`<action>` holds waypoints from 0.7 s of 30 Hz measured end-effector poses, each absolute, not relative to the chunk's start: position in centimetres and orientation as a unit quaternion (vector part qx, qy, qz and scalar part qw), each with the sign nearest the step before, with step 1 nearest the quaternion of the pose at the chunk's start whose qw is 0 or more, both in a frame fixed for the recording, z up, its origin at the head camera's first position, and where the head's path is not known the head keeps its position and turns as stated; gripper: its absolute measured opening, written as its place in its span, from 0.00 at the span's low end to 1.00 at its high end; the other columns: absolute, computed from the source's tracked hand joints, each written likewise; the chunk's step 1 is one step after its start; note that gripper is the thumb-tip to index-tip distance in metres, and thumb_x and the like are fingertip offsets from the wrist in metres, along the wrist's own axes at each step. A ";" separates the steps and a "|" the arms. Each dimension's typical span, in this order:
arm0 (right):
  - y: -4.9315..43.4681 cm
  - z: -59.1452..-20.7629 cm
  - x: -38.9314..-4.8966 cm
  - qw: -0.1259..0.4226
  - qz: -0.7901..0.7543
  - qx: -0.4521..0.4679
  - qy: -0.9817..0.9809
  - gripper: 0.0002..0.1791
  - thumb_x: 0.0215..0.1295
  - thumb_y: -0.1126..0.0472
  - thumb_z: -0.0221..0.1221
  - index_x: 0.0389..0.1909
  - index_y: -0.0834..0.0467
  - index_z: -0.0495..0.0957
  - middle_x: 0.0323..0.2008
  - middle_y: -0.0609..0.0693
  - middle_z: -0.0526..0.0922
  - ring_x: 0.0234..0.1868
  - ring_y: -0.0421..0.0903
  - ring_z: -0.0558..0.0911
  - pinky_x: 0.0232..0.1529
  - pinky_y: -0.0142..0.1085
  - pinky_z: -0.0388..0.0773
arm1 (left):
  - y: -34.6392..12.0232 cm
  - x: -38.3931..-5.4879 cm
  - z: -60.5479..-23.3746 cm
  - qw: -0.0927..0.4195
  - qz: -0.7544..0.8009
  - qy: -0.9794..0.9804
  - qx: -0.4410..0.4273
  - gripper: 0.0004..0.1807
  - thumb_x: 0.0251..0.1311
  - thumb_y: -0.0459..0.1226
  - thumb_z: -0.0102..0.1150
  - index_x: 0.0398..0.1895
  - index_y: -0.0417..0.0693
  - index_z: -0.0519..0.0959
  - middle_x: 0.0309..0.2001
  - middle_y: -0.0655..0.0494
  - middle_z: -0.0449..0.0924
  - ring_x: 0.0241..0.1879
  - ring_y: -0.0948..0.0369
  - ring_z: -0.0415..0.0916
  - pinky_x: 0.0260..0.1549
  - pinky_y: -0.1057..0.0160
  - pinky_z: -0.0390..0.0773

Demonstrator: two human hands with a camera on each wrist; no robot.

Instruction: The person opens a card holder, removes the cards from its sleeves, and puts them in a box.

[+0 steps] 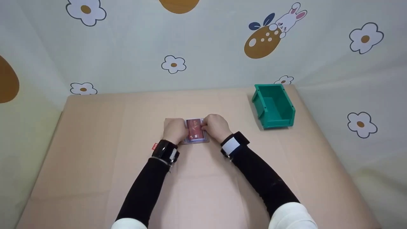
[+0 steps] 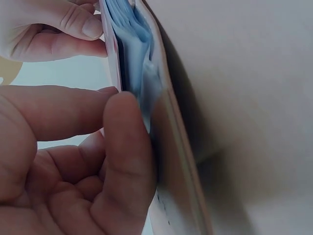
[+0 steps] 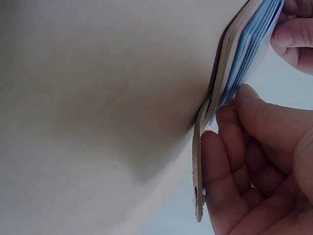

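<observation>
An open card holder [image 1: 207,139] with a brown cover lies at the middle of the table, a red card [image 1: 195,128] showing in its clear top sleeve. My left hand [image 1: 175,129] pinches the left edge of the sleeves between thumb and finger. From the opposite side, my right hand [image 1: 217,126] pinches their right edge, its fingertips right at the card's side. In the left wrist view, bluish clear sleeves [image 2: 132,46] stand stacked above the cover [image 2: 178,161]. A brown strap with a snap [image 3: 197,169] sticks out beside my right fingers in the right wrist view.
A green open-fronted bin [image 1: 275,109] stands at the back right of the table [image 1: 105,152]. Behind the table hangs a pale curtain [image 1: 133,44] printed with flowers and a rabbit; it also runs along both sides.
</observation>
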State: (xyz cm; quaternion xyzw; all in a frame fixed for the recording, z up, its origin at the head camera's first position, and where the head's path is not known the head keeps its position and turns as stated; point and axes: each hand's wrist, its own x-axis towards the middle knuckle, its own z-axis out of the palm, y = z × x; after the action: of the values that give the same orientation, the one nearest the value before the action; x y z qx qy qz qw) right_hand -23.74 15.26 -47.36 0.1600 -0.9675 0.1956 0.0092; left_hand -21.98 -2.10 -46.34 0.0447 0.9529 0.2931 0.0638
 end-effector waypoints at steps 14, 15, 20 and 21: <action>15.3 -47.5 -23.8 0.002 0.194 0.152 -0.969 0.05 0.57 0.63 0.70 0.35 0.57 0.89 0.38 0.51 0.88 0.42 0.51 0.85 0.46 0.43 0.78 | -1.9 -22.2 -46.8 0.108 0.282 0.953 -0.019 0.17 0.62 0.47 0.62 0.36 0.38 0.82 0.38 0.47 0.82 0.34 0.52 0.76 0.33 0.51 0.76; 15.3 -47.5 -23.8 0.003 0.193 0.154 -0.969 0.05 0.57 0.63 0.70 0.35 0.57 0.89 0.37 0.51 0.88 0.42 0.51 0.85 0.46 0.43 0.78 | -1.9 -22.2 -46.8 0.108 0.283 0.953 -0.019 0.18 0.62 0.47 0.62 0.36 0.38 0.82 0.38 0.47 0.82 0.34 0.52 0.76 0.33 0.51 0.76; 15.3 -47.5 -23.8 0.002 0.194 0.154 -0.969 0.06 0.57 0.63 0.70 0.36 0.57 0.89 0.37 0.52 0.88 0.43 0.51 0.85 0.46 0.43 0.78 | -1.9 -22.2 -46.9 0.109 0.283 0.953 -0.019 0.18 0.62 0.46 0.62 0.37 0.38 0.83 0.38 0.46 0.82 0.34 0.52 0.76 0.33 0.51 0.76; 15.2 -47.6 -23.8 0.000 0.195 0.152 -0.969 0.06 0.57 0.63 0.70 0.36 0.57 0.89 0.38 0.52 0.88 0.43 0.51 0.85 0.47 0.43 0.78 | -1.9 -22.2 -46.9 0.110 0.283 0.953 -0.019 0.18 0.62 0.46 0.62 0.37 0.38 0.83 0.38 0.46 0.82 0.34 0.52 0.76 0.33 0.51 0.76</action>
State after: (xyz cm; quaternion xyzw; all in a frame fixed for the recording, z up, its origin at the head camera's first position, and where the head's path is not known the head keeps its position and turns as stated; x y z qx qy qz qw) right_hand -23.79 15.24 -47.56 0.1515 -0.9689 0.1954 0.0002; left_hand -22.23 -1.93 -46.92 -0.0189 0.9527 0.2825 0.1100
